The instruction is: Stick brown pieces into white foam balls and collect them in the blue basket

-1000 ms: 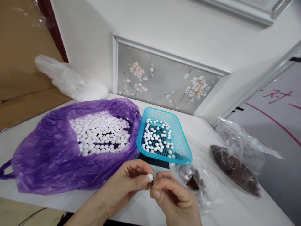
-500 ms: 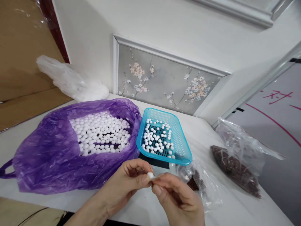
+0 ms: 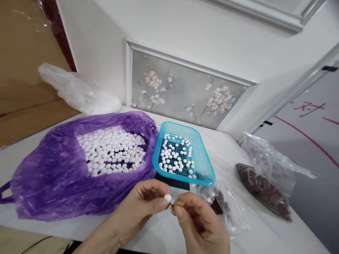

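Work looks partway along, judging by how things lie: a scatter of small round white balls [image 3: 169, 155] sits on the floor of a blue, perforated, rectangular plastic basket [image 3: 203, 165], while a far larger heap of matching white balls [image 3: 97, 141] fills the mouth of a crinkled purple plastic bag [image 3: 66, 190] just left of the basket. One single white ball [image 3: 167, 198] is in hand, on the near side of the basket, and handling of it seems unfinished, since both hands meet there.

The left hand [image 3: 145, 201] pinches that ball between thumb and forefinger, forearm slanting in from the lower left. The right hand [image 3: 202, 222] comes from the lower right, fingers curled, its thumb and forefinger pressed together on a thin dark bit [image 3: 172, 206] right beside the ball; whether it touches the ball is too small to tell. Both hands are held above the white tabletop [image 3: 150, 236].

Near the basket's front right corner lies an open clear plastic bag [image 3: 235, 218] with dark brown contents; farther right of the basket lies a fuller clear plastic bag of dark brown material [image 3: 265, 190].
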Demonstrator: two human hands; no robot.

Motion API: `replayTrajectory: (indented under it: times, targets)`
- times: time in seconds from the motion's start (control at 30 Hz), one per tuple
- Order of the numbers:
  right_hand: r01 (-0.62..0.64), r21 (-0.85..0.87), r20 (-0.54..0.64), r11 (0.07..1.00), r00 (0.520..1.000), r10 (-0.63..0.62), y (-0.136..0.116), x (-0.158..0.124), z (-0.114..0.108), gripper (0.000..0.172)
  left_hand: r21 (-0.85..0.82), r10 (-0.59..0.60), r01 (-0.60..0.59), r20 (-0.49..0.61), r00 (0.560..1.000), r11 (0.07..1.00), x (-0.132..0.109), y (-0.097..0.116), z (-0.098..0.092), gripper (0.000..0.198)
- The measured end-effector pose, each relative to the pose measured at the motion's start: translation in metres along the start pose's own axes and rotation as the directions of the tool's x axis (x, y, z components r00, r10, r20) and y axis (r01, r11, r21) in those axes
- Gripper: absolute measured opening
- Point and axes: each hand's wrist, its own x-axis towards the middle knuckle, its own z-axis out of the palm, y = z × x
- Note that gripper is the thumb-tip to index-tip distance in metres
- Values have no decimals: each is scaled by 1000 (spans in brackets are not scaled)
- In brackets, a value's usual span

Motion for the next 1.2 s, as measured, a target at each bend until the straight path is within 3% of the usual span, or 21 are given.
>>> replayTrajectory:
  times: [0.13,0.37,0.73,1.07,1.2]
  targets:
    - [-7,-19,-40,1000,999,6,0,-1,3,17,22,28,-29,22,999,999,0,0,1,7]
    - [86,-70,-68,994,994,-91,5,-2,4,20,118,71,-70,-4,997,991,0,-2,-2,9]
    - [85,-18,-23,996,996,-85,8,-2,6,21,208,135,-132,2,991,969,-1,-2,-3,11]
    - [-80,72,14,994,997,79,6,1,6,11,186,150,-150,11,989,971,-3,1,-1,18]
    - [-139,139,65,981,989,130,4,4,5,14,162,133,-133,12,991,978,-2,2,1,17]
